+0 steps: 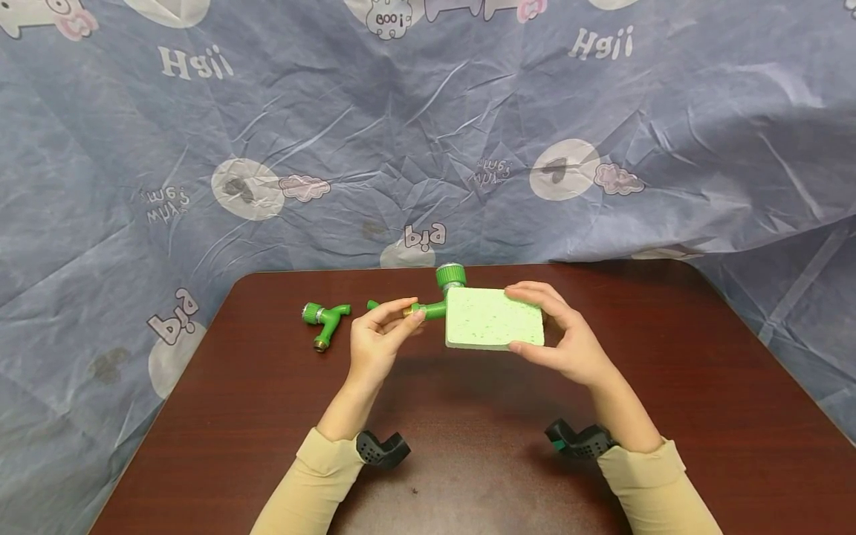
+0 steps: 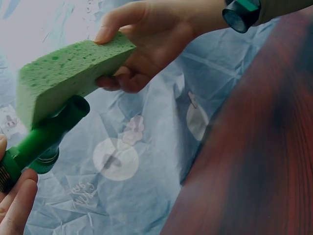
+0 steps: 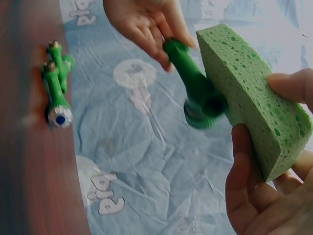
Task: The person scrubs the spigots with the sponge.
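My left hand (image 1: 377, 338) pinches a green tap (image 1: 436, 309) by its brass threaded end, in the air above the table. The tap's ribbed round knob points up in the head view. My right hand (image 1: 565, 334) grips a pale green porous sponge (image 1: 493, 319) by its right end, thumb on one face and fingers on the other. In the left wrist view the sponge (image 2: 63, 73) lies along the tap's spout (image 2: 68, 115). From the right wrist, the sponge (image 3: 244, 88) overlaps the tap's open mouth, and part of the tap's body is hidden behind it in the head view.
A second green tap (image 1: 328, 319) lies on the dark brown table (image 1: 254, 416), left of my left hand. Another green tap (image 1: 372, 305) is mostly hidden behind that hand. Behind the table hangs a wrinkled blue-grey printed cloth (image 1: 374, 148). Each wrist wears a black strapped device.
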A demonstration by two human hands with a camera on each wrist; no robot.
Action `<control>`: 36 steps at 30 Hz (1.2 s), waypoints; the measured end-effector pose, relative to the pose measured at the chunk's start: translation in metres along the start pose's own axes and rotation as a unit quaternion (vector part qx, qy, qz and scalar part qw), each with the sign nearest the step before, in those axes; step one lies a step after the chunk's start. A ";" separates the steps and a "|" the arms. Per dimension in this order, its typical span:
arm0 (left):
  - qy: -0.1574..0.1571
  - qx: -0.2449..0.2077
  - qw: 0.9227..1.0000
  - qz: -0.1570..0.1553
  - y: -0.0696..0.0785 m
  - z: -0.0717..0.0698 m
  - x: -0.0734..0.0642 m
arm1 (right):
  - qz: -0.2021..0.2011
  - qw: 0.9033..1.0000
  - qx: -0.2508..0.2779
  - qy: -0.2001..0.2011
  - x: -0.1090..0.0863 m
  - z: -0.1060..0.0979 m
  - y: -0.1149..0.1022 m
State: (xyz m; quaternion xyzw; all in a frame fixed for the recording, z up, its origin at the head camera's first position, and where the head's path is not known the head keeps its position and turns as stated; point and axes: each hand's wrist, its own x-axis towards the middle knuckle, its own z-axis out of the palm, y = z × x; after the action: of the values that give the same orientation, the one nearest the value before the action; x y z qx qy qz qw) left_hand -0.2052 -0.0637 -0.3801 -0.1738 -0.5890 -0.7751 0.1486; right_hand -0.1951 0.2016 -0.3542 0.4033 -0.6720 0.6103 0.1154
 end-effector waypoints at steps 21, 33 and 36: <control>0.024 -0.048 0.998 0.028 0.003 -0.005 0.004 | 0.061 0.998 -0.022 0.006 -0.009 -0.042 -0.006; 0.030 -0.053 0.998 0.028 0.007 -0.002 0.002 | 0.063 0.998 -0.018 -0.014 -0.008 -0.033 0.008; 0.019 -0.055 0.998 0.029 0.008 -0.002 0.001 | 0.069 0.997 -0.021 -0.011 -0.008 -0.030 0.009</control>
State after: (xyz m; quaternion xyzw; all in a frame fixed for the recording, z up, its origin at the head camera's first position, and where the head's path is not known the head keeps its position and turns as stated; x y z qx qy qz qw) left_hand -0.2032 -0.0674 -0.3731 -0.1841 -0.5370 -0.8051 0.1723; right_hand -0.2063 0.2311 -0.3590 0.3604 -0.7119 0.5982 0.0741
